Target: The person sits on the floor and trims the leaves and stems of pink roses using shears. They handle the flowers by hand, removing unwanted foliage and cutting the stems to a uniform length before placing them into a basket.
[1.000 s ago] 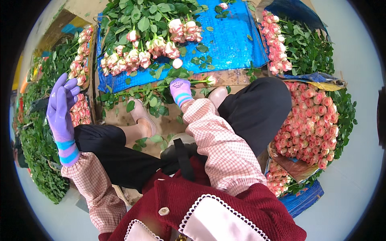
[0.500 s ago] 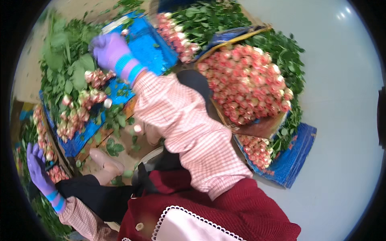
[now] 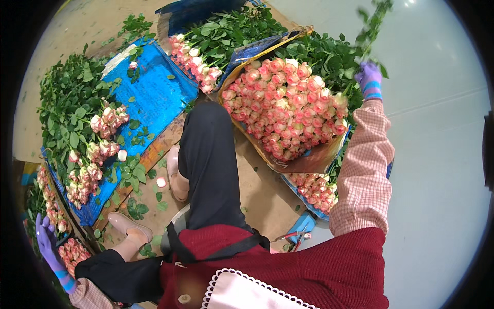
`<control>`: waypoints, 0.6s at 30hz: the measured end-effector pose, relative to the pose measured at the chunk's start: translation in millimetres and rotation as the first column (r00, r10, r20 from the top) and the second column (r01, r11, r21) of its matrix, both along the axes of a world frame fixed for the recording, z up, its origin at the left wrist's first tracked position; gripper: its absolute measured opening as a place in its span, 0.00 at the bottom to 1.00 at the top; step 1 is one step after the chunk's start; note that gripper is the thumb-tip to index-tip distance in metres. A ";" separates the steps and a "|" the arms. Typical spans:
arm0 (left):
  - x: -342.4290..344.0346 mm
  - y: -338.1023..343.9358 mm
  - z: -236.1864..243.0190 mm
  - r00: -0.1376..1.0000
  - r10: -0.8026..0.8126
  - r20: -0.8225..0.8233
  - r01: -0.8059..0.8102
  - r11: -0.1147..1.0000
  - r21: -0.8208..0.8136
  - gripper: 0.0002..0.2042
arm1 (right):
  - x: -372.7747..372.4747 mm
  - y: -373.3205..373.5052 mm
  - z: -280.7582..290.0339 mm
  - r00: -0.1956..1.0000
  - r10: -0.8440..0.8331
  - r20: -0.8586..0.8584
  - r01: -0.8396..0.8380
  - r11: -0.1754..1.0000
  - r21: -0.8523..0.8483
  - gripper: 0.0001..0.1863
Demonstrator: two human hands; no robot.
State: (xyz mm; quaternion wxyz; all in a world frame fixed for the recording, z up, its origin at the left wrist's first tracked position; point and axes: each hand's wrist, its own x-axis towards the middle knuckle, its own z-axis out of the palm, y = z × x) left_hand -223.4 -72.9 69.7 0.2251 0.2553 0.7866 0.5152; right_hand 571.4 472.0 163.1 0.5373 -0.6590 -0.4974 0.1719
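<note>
My right hand (image 3: 368, 74), in a purple glove with a blue-striped cuff, is closed around a leafy rose stem (image 3: 374, 33). The stem's leafy end points up and away, while its lower part runs toward the packed bundle of pink-and-white roses (image 3: 288, 105), where I cannot tell its bloom from the others. At the lower left my left hand (image 3: 46, 242), gloved alike, holds nothing, its fingers spread beside a bunch of pink roses (image 3: 73, 255). Loose roses (image 3: 85, 180) with long green foliage lie on a blue sheet (image 3: 149, 82) at the left.
Another rose bunch (image 3: 195, 62) lies in a blue wrap at the back. More roses (image 3: 314, 190) sit in a wrap below the big bundle. A red-handled tool (image 3: 296, 235) lies near my right hip. Fallen leaves (image 3: 136, 206) and petals dot the floor around my shoes (image 3: 128, 226).
My right hand has swung from the loose roses at the left across to the far right, and now has a rose stem in it. My left hand has sunk slightly, staying open.
</note>
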 end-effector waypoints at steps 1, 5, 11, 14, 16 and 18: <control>-3.5 6.3 -0.4 0.996 -0.077 0.040 0.075 0.996 0.040 0.24 | 41.9 17.8 -34.8 0.995 -0.044 -0.090 0.029 0.987 -0.161 0.24; 0.7 0.1 -5.8 0.977 -0.158 0.146 0.138 0.981 0.139 0.25 | 45.8 16.7 -117.2 0.731 0.105 0.674 0.296 0.841 -0.452 0.36; -13.2 -25.6 -13.3 0.982 0.012 0.188 -0.027 0.996 0.080 0.24 | 23.5 8.0 -100.1 0.879 0.186 0.439 0.035 0.893 -0.448 0.30; -5.2 -38.4 14.1 0.986 0.028 0.165 -0.021 0.999 -0.040 0.25 | -22.1 -7.8 -95.8 0.775 0.332 0.538 -0.079 0.895 -0.438 0.26; 14.8 -1.0 3.8 0.990 -0.058 0.129 0.045 0.993 0.106 0.26 | 48.7 -12.8 -100.6 0.865 0.370 0.338 -0.225 0.890 -0.397 0.26; 34.4 31.7 26.7 0.986 -0.108 0.124 0.094 0.989 0.112 0.25 | 80.0 -8.0 -111.1 0.732 0.319 0.601 0.016 0.875 -0.483 0.25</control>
